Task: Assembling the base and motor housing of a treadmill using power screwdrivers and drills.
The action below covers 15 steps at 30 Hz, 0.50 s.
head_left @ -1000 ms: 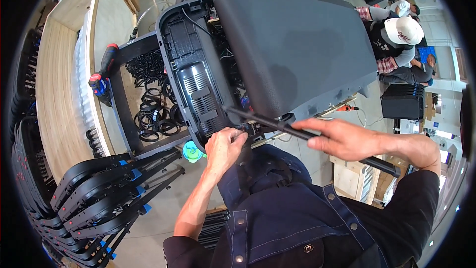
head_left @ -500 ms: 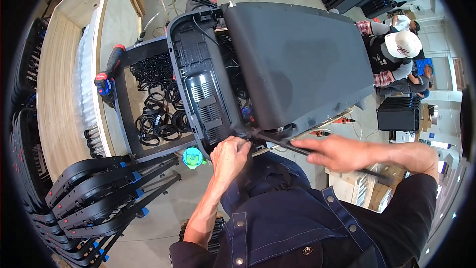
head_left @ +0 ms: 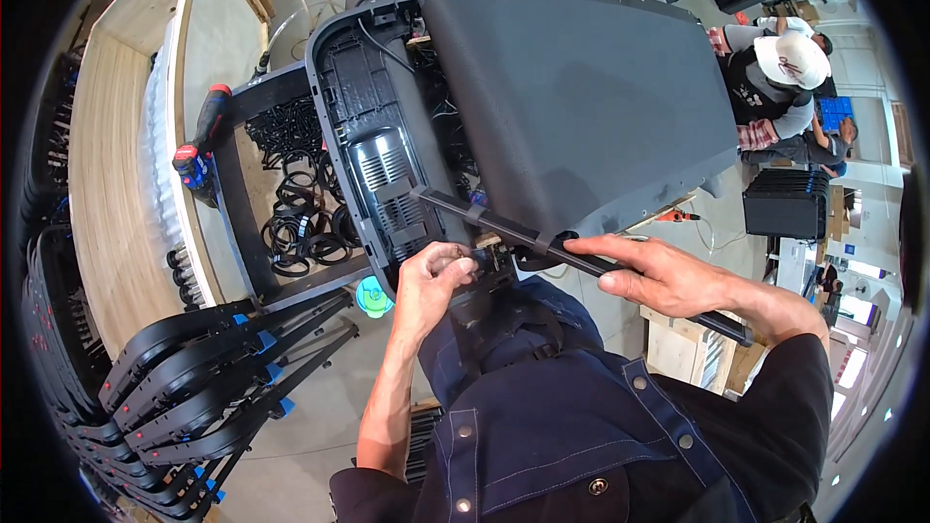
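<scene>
My right hand point(head_left: 661, 277) grips a long black bar point(head_left: 504, 227), held slantwise over the near edge of the work. The bar's far end reaches over a black plastic housing point(head_left: 341, 102) with vent slots. My left hand point(head_left: 433, 279) is at the housing's near corner, fingers and thumb curled together; whatever they may pinch is too small to make out. To the right of the housing lies a large, smooth dark grey panel point(head_left: 605, 107). Dark parts fill the gap between the two.
A red-and-blue power tool point(head_left: 199, 150) lies left, beside a tray point(head_left: 237, 169) of screws and black rings. A wooden shelf point(head_left: 116, 184) stands farther left. Black frames point(head_left: 184, 368) are stacked at lower left near a green-lidded cup point(head_left: 374, 296). People point(head_left: 775, 87) work at right.
The bar's left end has risen from the near corner to over the vent slots. My left hand has shifted slightly left, apart from the bar. The view has shifted a little.
</scene>
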Each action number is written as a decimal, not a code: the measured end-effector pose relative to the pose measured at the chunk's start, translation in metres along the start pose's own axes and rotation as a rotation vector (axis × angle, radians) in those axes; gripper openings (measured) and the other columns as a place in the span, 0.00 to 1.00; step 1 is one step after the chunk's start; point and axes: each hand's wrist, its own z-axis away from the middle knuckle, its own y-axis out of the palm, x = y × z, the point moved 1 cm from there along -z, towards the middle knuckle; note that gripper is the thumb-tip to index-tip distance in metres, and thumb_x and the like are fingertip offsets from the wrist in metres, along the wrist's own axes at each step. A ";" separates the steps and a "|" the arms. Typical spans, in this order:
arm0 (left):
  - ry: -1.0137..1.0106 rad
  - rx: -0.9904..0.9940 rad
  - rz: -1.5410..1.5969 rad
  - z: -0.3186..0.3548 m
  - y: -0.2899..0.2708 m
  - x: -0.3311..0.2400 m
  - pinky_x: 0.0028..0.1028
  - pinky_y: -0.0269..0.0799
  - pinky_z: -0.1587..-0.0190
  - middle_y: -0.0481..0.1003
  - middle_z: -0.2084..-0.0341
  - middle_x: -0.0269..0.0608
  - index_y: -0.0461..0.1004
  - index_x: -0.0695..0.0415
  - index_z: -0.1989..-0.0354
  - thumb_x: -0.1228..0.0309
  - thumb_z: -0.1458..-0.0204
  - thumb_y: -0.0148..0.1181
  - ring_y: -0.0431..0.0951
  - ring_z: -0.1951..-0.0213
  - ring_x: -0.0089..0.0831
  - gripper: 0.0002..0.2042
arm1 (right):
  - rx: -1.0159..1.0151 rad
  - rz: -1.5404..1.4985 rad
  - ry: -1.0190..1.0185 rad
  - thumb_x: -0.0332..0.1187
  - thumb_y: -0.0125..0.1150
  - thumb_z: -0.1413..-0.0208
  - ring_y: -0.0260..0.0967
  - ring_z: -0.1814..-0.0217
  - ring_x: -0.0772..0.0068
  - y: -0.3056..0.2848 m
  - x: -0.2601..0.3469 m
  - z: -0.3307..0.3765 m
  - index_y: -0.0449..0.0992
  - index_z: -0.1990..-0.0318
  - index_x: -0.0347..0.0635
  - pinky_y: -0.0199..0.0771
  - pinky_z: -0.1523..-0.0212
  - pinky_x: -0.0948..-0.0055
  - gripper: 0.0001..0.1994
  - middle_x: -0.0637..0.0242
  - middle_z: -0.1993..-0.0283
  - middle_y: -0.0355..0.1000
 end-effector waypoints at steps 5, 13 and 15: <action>-0.102 0.110 -0.060 -0.004 -0.002 -0.001 0.26 0.78 0.58 0.84 0.65 0.44 0.78 0.67 0.55 0.72 0.40 0.64 0.83 0.64 0.25 0.10 | 0.064 -0.037 0.055 0.42 0.54 0.30 0.73 0.67 0.62 -0.013 -0.013 -0.006 0.56 0.25 0.47 0.71 0.59 0.61 0.29 0.56 0.64 0.75; -0.176 0.113 -0.156 -0.011 0.001 -0.001 0.27 0.79 0.55 0.84 0.66 0.45 0.79 0.67 0.57 0.73 0.41 0.66 0.83 0.62 0.25 0.10 | 0.292 -0.027 0.284 0.42 0.56 0.31 0.71 0.78 0.58 -0.044 -0.016 -0.023 0.55 0.24 0.50 0.67 0.69 0.55 0.31 0.55 0.80 0.69; -0.224 0.103 -0.132 -0.012 0.001 0.003 0.27 0.79 0.55 0.84 0.66 0.45 0.79 0.67 0.58 0.73 0.42 0.67 0.83 0.62 0.25 0.10 | 0.333 0.026 0.262 0.44 0.54 0.29 0.69 0.81 0.58 -0.048 -0.020 -0.028 0.54 0.24 0.51 0.67 0.71 0.55 0.31 0.57 0.85 0.65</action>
